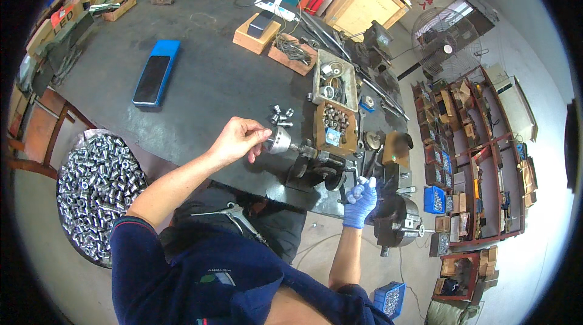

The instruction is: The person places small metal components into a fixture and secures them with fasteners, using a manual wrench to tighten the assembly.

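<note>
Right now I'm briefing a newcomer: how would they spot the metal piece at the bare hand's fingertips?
Find the large dark workbench, then follow its near edge to the bare left hand. At that hand's fingertips is a silver, tapered round part, clearly wider than the loose small cylinders lying just beyond it.

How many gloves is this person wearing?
1: a blue glove, on the right hand. The left hand is bare, close against a silvery metal piece. Both hands show.
</note>
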The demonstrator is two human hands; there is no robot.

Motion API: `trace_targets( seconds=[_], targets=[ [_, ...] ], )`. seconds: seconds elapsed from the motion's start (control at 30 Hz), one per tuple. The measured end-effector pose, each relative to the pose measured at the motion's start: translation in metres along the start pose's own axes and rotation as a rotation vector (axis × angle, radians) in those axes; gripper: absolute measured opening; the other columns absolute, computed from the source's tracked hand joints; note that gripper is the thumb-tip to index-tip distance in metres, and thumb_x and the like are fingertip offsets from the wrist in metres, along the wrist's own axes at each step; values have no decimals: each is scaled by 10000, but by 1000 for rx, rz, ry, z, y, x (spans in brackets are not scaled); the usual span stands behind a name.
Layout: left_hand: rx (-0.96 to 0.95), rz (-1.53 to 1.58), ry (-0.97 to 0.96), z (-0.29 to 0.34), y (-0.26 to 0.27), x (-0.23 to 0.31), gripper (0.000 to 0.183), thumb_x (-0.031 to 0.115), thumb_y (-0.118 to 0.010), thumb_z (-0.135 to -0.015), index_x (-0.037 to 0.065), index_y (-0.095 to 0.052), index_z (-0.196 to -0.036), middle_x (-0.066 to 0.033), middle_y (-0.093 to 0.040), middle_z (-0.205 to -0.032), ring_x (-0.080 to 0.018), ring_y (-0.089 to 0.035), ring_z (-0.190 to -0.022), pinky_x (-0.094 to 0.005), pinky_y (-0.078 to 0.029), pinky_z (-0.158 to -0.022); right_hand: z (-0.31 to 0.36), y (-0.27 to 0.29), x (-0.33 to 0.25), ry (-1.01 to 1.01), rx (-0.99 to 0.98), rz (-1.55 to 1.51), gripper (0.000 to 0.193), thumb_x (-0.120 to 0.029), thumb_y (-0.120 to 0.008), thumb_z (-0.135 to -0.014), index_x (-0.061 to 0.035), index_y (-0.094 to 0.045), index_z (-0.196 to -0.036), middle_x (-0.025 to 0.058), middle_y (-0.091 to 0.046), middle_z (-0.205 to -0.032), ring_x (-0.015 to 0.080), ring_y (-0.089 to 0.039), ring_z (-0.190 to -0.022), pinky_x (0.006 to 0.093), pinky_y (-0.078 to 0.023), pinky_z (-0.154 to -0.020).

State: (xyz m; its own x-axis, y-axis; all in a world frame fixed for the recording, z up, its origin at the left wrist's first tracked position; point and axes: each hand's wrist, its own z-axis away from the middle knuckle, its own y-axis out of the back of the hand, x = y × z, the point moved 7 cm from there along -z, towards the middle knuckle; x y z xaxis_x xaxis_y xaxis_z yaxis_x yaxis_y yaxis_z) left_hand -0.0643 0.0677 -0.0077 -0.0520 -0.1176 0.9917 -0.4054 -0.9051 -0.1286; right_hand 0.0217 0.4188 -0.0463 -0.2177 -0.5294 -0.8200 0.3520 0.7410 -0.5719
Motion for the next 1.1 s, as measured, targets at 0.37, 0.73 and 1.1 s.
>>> trace_targets(
  seconds=[0.37, 0.73, 1.1],
  targets=[
    [-52, 48, -211, -2, -4, 8, 179, -29, -589, -808, -68, -578, -983, -97, -621, -806, -123, -595, -664, -246, -497, -622, -33, -40, -38, 127, -37, -29, 374, -361, -507, -895, -5, -580, -807, -40, -377, -472, 29, -308, -360, 178, -228, -295],
    [3, 123, -212, -5, 2, 1, 150, 7, -605, -811, -84, -594, -930, -91, -619, -742, -134, -594, -608, -245, -482, -584, -117, 8, 40, 103, 158, 170, 262, -315, -600, -854, -66, -590, -773, -35, -502, -557, 34, -395, -413, 196, -294, -373],
    [85, 109, -127, -2, -3, 0, 145, 47, -587, -832, -78, -587, -904, -87, -596, -720, -142, -561, -583, -256, -476, -555, -40, 15, 56, -24, 208, 108, 221, -224, -572, -843, -43, -601, -966, 27, -616, -808, 123, -575, -650, 238, -460, -554]
  ],
)
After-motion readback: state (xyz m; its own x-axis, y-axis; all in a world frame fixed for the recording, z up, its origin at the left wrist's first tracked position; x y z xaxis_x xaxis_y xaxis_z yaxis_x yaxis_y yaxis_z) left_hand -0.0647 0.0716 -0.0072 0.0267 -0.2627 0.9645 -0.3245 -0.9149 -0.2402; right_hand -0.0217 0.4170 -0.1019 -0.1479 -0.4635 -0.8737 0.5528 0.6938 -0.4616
